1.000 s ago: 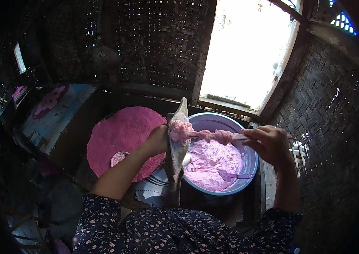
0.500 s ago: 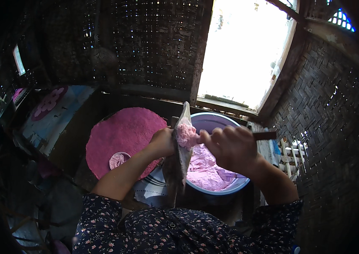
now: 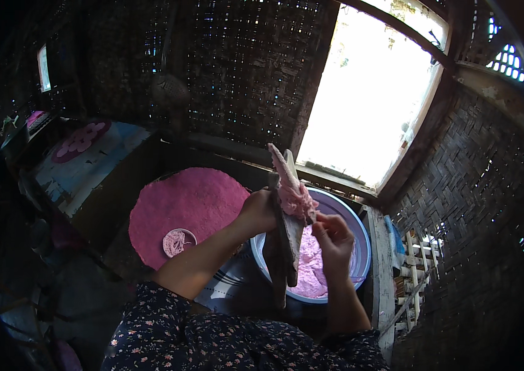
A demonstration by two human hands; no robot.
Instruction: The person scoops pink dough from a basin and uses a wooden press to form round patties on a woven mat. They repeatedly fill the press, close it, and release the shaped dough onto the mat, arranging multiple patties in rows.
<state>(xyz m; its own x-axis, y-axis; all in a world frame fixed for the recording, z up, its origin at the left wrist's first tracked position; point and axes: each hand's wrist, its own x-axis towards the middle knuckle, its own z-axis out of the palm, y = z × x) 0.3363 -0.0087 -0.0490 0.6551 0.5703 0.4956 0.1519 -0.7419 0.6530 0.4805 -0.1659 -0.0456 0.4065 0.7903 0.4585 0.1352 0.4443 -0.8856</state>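
Note:
My left hand (image 3: 259, 211) is closed on the back of a worn wooden board (image 3: 290, 247), held on edge. A ragged lump of pink dough (image 3: 297, 201) clings to the board's upper right side. My right hand (image 3: 334, 242) pinches the lower end of a narrow stick-like tool (image 3: 280, 162), whose upper length is coated with the same dough. The tool leans up and left against the board's face. Beneath both hands is a blue basin (image 3: 366, 260) with soft, lighter pink dough (image 3: 309, 272) in it. The board hides its left part.
A round magenta slab (image 3: 188, 198) lies left of the basin, with a small bowl of pink paste (image 3: 178, 242) on it. A painted table (image 3: 64, 179) stands further left. A bright window (image 3: 370, 99) opens ahead, and woven walls (image 3: 460, 154) surround the place.
My right hand has dropped lower and turned; the tool, earlier held sideways with its dark handle pointing right, now slants up and left. The dough lump has spread higher. The view has shifted.

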